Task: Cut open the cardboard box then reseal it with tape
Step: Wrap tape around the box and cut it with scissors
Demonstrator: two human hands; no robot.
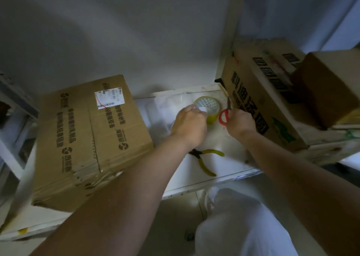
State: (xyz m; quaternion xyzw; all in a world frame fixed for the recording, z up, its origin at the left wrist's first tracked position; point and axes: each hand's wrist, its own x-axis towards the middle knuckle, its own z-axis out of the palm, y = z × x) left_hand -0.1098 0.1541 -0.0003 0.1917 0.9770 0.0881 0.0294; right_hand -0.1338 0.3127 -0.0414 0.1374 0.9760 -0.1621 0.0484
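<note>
A brown cardboard box with a white shipping label lies on the white table at the left, its top seam taped shut. To its right stands a yellowish roll of clear tape. My left hand reaches to the roll and its fingers curl on the roll's near edge. My right hand grips red-handled scissors, blades pointing up and away, just right of the roll.
Yellow-handled pliers lie on the table below my hands. A large printed cardboard box with a smaller box on it stands at the right. A white bag sits on the floor. Shelving is at the far left.
</note>
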